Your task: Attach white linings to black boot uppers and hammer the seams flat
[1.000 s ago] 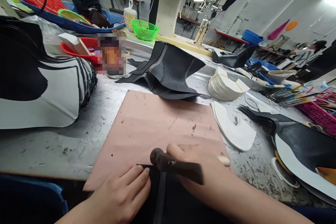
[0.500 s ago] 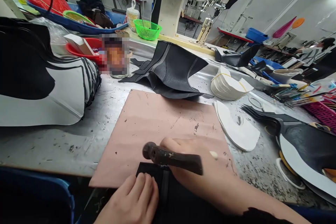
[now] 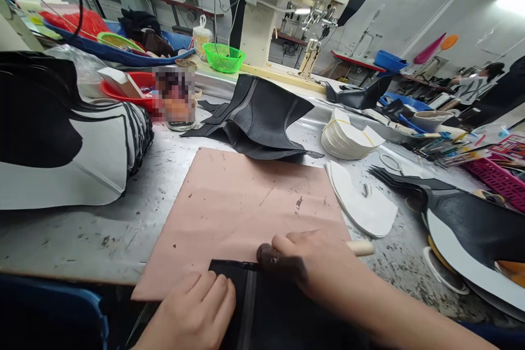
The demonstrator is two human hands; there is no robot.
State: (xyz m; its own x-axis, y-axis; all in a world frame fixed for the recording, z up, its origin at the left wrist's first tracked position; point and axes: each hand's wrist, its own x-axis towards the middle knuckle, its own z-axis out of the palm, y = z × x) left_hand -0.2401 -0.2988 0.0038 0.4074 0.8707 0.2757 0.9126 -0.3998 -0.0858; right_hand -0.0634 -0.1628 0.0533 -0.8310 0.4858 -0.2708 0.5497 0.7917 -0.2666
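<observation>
My right hand [image 3: 322,262] is wrapped round a hammer [image 3: 283,263]. Its dark metal head is low over a black leather-like piece [image 3: 268,311], and its pale wooden handle end pokes out past my wrist side. I cannot tell whether the head touches the piece. Curled over the piece's left part is my left hand [image 3: 194,306], fingers together, gripping or pressing it near the top edge. A lengthwise seam strip [image 3: 247,306] runs between the two hands. The piece's far edge lies on a pinkish board [image 3: 233,202]; its near part runs out of view.
Stacked black-and-white cut pieces [image 3: 98,158] stand at left. A folded black piece [image 3: 262,115] lies beyond the board. At right are white pieces [image 3: 365,202], a banded white stack [image 3: 346,136] and black parts [image 3: 463,213]. A sewing machine [image 3: 262,27] stands behind.
The hammer has moved to the right and down toward the black piece, and its head has turned. My left hand stays on the piece. The view has shifted slightly.
</observation>
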